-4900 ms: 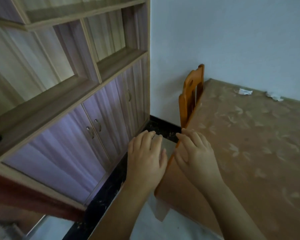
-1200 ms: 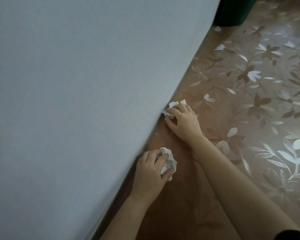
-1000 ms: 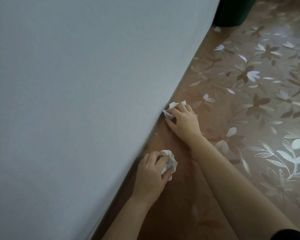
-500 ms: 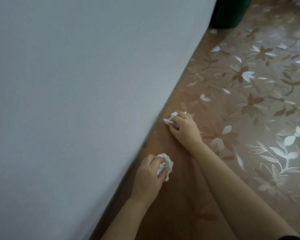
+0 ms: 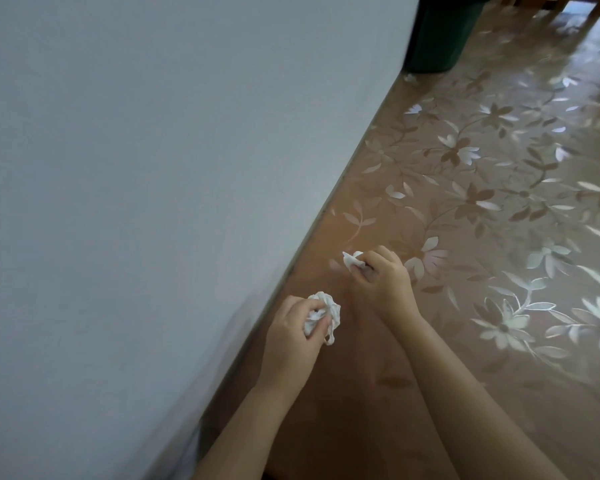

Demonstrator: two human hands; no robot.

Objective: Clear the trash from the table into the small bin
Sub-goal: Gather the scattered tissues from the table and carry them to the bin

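- Left hand is clenched around a crumpled white tissue; most of the wad bulges out past the thumb, with a loose tail hanging below the fingers.
- Right hand pinches a smaller paper scrap between thumb and fingertips; only a corner shows beyond the pinch, the rest is hidden inside it.
- Both hands are just off the table, close to the wall; I cannot tell whether the right knuckles touch the surface.
- The small dark green bin stands well beyond both grips, far along the wall edge, upright, its rim out of view.
- One more white bit lies at the foot of the bin, and another pale scrap a little nearer my hands; that one may only be the floral print.
- Judgement: pickup done, the carry to the bin comes next.
- Risk: the hanging tail of the left wad could snag or pull the wad loose if I relax the fist in transit.
- Risk: the right pinch is shallow, so a quick swing could flick the scrap out short of the bin.
- Risk: a release from too far away could miss the opening, since light paper drifts; dropping both at once doubles that.
- Risk: the glossy print hides white bits, so I could leave trash behind.
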